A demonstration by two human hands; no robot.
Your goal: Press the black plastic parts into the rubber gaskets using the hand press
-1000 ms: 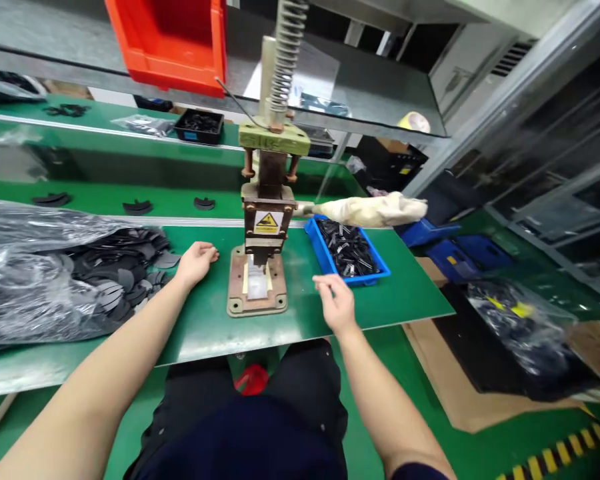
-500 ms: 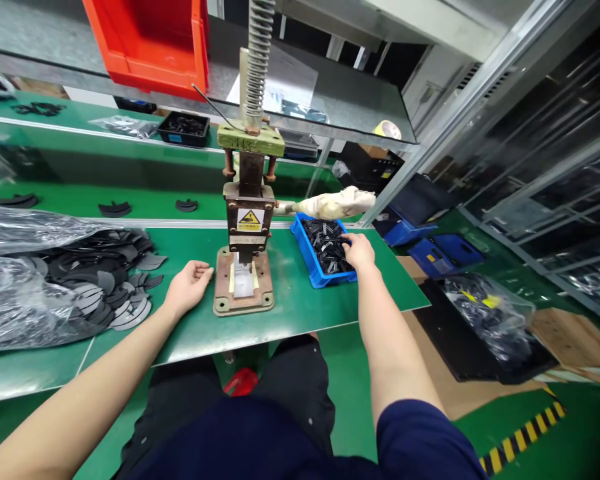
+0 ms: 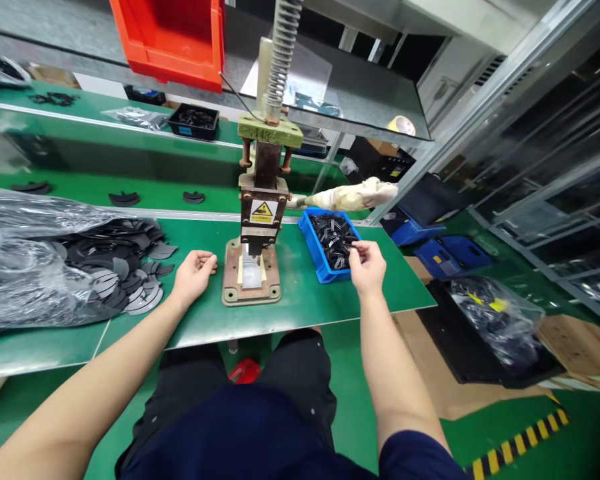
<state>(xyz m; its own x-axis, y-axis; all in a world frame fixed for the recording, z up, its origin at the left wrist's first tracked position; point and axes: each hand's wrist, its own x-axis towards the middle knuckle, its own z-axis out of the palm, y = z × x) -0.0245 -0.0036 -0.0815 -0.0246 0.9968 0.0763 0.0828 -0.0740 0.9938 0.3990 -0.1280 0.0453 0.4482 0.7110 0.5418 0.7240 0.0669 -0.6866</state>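
Right hand [image 3: 367,267], centre-right, pinches a small black part [image 3: 353,248] over the blue bin [image 3: 314,250]; left hand [image 3: 194,273] rests loosely curled, empty, beside the press [image 3: 253,273].

rusty metal press [image 3: 260,220], glossy plastic bin [image 3: 311,250]

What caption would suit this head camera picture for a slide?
Right hand pinches a small black part at a blue tray; left hand rests beside a hand press.
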